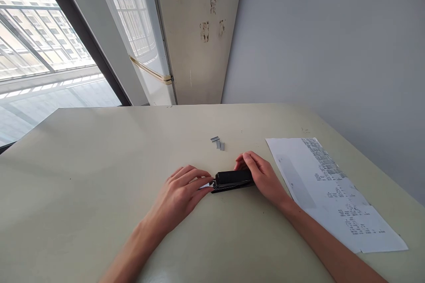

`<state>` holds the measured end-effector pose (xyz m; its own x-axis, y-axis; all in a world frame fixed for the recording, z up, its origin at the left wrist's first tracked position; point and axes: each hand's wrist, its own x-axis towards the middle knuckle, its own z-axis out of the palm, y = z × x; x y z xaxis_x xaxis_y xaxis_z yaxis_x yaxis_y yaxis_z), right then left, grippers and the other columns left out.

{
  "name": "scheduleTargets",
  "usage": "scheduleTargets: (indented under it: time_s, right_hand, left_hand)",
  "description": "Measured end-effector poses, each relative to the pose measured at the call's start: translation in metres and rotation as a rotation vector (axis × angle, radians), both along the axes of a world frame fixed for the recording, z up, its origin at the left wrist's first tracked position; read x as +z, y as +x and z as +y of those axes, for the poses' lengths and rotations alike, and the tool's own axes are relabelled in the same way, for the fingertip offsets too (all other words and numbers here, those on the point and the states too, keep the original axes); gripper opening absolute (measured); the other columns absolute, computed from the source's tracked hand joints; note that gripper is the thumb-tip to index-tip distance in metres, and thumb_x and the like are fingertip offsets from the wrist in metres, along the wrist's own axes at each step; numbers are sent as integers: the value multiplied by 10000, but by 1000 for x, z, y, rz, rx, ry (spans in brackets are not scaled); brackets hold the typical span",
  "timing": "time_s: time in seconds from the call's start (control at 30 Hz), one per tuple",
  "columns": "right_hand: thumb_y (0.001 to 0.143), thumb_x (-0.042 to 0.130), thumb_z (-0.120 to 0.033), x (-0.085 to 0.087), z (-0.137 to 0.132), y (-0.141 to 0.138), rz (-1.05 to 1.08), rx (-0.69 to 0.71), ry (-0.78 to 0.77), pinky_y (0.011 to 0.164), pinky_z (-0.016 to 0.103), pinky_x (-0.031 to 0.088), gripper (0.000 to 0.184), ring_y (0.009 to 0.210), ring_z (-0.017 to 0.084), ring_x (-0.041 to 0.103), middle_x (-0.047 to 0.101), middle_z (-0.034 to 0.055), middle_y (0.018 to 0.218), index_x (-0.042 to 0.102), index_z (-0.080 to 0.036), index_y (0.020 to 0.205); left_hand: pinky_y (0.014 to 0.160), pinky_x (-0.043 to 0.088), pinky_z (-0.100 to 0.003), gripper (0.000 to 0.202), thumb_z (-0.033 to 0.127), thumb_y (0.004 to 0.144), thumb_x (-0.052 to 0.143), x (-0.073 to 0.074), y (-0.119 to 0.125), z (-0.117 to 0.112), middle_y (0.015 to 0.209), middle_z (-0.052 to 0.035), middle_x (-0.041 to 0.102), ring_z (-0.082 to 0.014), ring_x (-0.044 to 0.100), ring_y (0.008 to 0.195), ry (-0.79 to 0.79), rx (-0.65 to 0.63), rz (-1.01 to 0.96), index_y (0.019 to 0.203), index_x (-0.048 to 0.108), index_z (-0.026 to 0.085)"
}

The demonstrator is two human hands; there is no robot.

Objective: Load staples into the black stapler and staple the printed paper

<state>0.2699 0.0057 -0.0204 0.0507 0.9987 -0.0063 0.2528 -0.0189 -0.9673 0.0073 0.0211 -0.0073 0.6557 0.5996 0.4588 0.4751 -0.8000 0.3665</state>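
A black stapler (232, 180) lies on its side on the pale table (99, 163), in front of me at the centre. My right hand (262, 176) is wrapped round its right end, fingers curled over the top. My left hand (182, 192) rests on the table at the stapler's left end, its fingertips pinched at the metal front, where something small and light shows. What the fingertips hold cannot be made out. A few loose strips of staples (218, 142) lie just behind the stapler.
A printed sheet of paper (332, 190) lies on the table to the right, close to my right forearm. A grey wall stands at the right, a worn cream cabinet behind the table's far edge, and a large window at the left.
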Motion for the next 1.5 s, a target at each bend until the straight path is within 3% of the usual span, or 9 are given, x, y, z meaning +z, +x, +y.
scheduleTargets:
  time_s: [0.2, 0.4, 0.53, 0.67, 0.83, 0.93, 1.1, 1.23, 1.5]
  right_hand:
    - [1081, 428, -562, 1, 1, 3, -21, 32, 4, 864, 355, 511, 401, 904, 221, 673, 732, 30, 929, 644, -261, 926]
    - [879, 799, -463, 3, -2, 15, -275, 437, 165, 836, 350, 523, 349, 972, 237, 686, 738, 33, 1083, 681, -291, 1159]
    - [896, 793, -421, 1, -4, 13, -298, 340, 189, 856, 362, 531, 273, 965, 234, 702, 768, 17, 1065, 721, -306, 1132]
    - [883, 791, -519, 5, -4, 8, -137, 245, -16, 877, 362, 551, 365, 1000, 243, 719, 783, 15, 1115, 716, -303, 1167]
    - [889, 751, -610, 15, -6, 1, 128, 244, -340, 704, 294, 545, 490, 897, 221, 709, 769, 43, 1034, 700, -257, 1224]
    - [868, 766, -623, 19, -8, 0, 271, 257, -482, 622, 253, 517, 498, 791, 181, 674, 745, 45, 982, 728, -218, 1156]
    - [866, 752, -634, 24, -7, 3, 309, 297, -576, 633, 282, 559, 485, 734, 179, 664, 745, 44, 948, 742, -221, 1120]
    - [892, 732, -611, 23, -9, 3, 71, 143, -281, 747, 327, 580, 466, 914, 237, 715, 777, 56, 1064, 714, -267, 1205]
    - [928, 732, -536, 5, -9, 5, -313, -113, 193, 900, 437, 585, 381, 1023, 285, 736, 785, 37, 1155, 691, -328, 1243]
  left_hand:
    - [858, 536, -376, 185, 277, 1068, 601, -5, -1, 1, 1114, -42, 789, -227, 708, 985, -60, 10, 45, 1192, 728, 227]
    - [871, 536, -386, 211, 324, 1064, 601, -6, -2, 1, 1122, -51, 780, -237, 698, 996, -159, 40, 52, 1196, 745, 245]
    - [929, 542, -399, 256, 410, 1007, 677, -3, -2, 1, 1188, -48, 765, -260, 687, 1071, -361, 94, -52, 1220, 747, 285]
    - [1066, 511, -437, 423, 562, 993, 643, 2, 5, -2, 1317, -72, 735, -288, 673, 1196, -741, 234, -399, 1300, 709, 279]
    - [1190, 460, -467, 545, 640, 1050, 465, -5, 24, -5, 1382, -134, 704, -298, 629, 1345, -1313, 146, -1113, 1233, 718, 193]
    - [1197, 475, -480, 497, 578, 1070, 423, -13, 31, -6, 1372, -147, 707, -285, 647, 1336, -1457, 126, -1219, 1196, 706, 190]
    - [1186, 504, -481, 515, 561, 1084, 342, -17, 31, -5, 1452, -153, 655, -281, 613, 1382, -1372, 153, -1116, 1246, 659, 188]
    - [1156, 518, -473, 453, 510, 1086, 384, -14, 30, -6, 1416, -157, 670, -274, 652, 1325, -1225, 205, -1059, 1269, 636, 181]
    - [965, 555, -470, 302, 327, 1042, 564, -21, 20, -15, 1361, -104, 606, -287, 551, 1244, -343, 390, -241, 1331, 620, 261]
